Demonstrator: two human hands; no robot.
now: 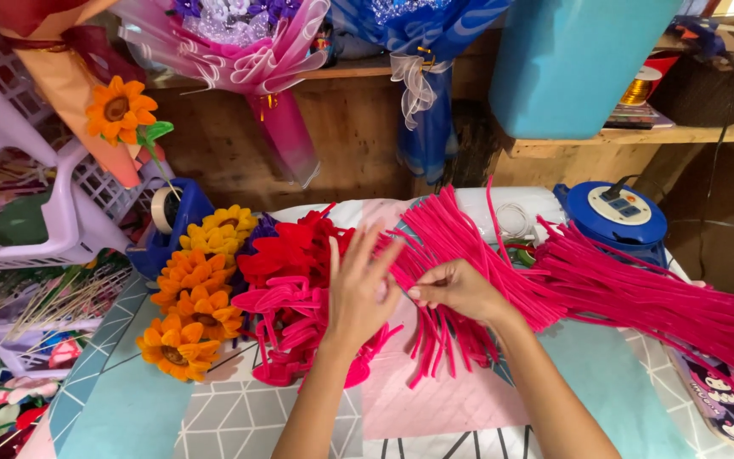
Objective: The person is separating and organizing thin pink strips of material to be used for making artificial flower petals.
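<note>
My left hand (357,289) is raised over the table's middle, fingers spread, its fingertips touching pink pipe cleaners. My right hand (459,289) pinches a few strands of the same bundle of pink pipe cleaners (448,246), which fans out across the table. A larger heap of pink pipe cleaners (656,297) lies to the right. Under my left hand sits a pile of bent pink and red pipe-cleaner shapes (290,280). Beside it lie several orange and yellow pipe-cleaner sunflowers (193,297).
A blue cable reel with sockets (618,212) stands at the back right. Wrapped bouquets (256,51) hang along the wooden shelf. Lilac plastic baskets (36,187) and a tape roll (163,208) are at the left. A patterned cloth (214,416) covers the table.
</note>
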